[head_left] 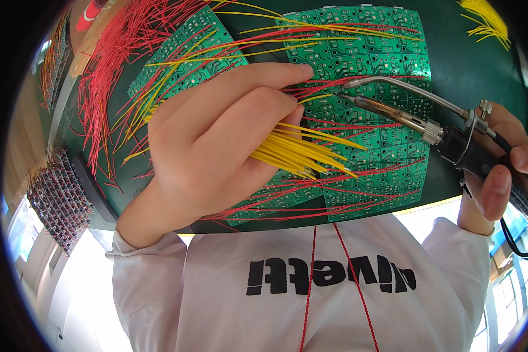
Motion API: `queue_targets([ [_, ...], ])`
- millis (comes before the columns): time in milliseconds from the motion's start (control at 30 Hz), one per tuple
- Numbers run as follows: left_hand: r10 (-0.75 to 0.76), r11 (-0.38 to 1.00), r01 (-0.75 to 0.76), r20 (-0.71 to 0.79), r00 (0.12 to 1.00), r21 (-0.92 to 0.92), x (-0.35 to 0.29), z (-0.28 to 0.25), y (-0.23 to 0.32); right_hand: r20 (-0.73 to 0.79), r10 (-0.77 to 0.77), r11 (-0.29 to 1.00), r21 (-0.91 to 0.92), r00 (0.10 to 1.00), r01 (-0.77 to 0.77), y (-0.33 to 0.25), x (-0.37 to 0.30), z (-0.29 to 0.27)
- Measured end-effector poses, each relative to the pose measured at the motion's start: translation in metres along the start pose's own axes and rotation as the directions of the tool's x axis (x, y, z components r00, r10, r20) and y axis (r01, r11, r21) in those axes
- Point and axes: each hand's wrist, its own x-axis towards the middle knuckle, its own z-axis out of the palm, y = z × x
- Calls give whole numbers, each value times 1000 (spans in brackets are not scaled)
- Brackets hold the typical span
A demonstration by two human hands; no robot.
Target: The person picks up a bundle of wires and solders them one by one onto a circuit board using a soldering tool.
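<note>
Over the circuit board (358,64), my left hand (217,141) pinches yellow wires (299,152); my right hand (504,158) grips the soldering iron (393,114), whose tip, seemingly close, could burn my fingertip (302,70).

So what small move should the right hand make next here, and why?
Probably ease the soldering iron tip the last bit left: the right hand holds it just short of where the left hand, gripping yellow wires, pins a wire end to the green circuit board.

Your left hand (217,141) grips a bundle of thin yellow plastic-coated wires (299,154), smooth and slightly glossy. Under it lies a green circuit board panel (381,53), glossy lacquered. Your right hand (504,158) holds a soldering iron (452,138): shiny metal barrel, matt black plastic grip.
</note>
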Motion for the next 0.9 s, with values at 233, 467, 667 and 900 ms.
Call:
queue_targets([
  [233,7,1000,-7,-7,1000,11,0,1,1,-96,-176,984,-42,980,173,16,-2,-21],
  [467,-22,1000,22,-5,1000,-7,-2,-1,4,-190,-354,935,-92,916,343,22,0,-20],
  [667,37,999,-37,-24,999,-39,11,-11,-6,-291,-522,852,-133,802,507,46,-10,-59],
  [900,-241,903,113,-270,932,-415,0,-45,-3,-361,-663,741,-188,656,645,72,-28,-95],
])
